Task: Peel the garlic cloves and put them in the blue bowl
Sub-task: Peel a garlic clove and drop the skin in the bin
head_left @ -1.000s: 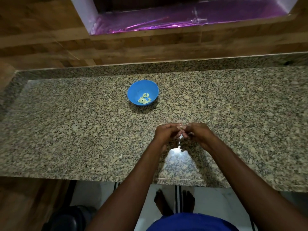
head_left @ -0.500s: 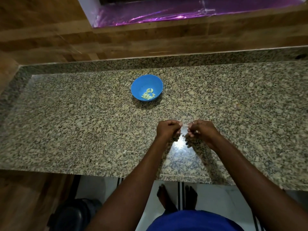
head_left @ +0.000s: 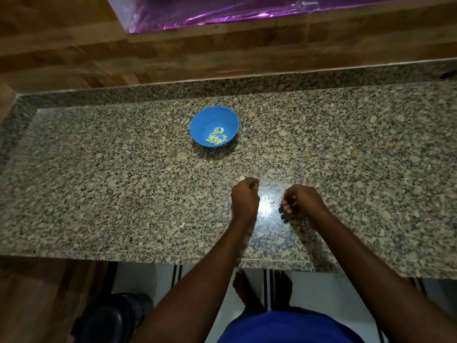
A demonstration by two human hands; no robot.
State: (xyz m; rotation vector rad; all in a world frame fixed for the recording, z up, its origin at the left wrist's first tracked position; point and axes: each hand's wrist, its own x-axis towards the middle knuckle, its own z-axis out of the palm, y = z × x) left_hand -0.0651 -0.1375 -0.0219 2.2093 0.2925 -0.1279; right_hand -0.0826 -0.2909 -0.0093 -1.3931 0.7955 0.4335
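The blue bowl (head_left: 202, 120) stands on the granite counter beyond my hands, with several peeled pale-yellow garlic cloves (head_left: 217, 139) inside. My left hand (head_left: 244, 198) is curled, and a small pale garlic clove (head_left: 241, 178) shows at its fingertips, just above the counter. My right hand (head_left: 298, 199) hovers a hand's width to the right with its fingers curled inward; nothing can be seen in them. A bright glare on the stone lies between the two hands.
The granite counter (head_left: 99, 181) runs left to right, backed by a wood-pattern wall (head_left: 74, 58) and a purple foil-lined recess (head_left: 247, 11). Small pale scraps (head_left: 182, 224) lie on the stone. A dark round object (head_left: 108, 318) sits on the floor at lower left.
My hands, joined around the clove before, have pulled apart. The left hand moved slightly toward the bowl and the right hand drew back to the right.
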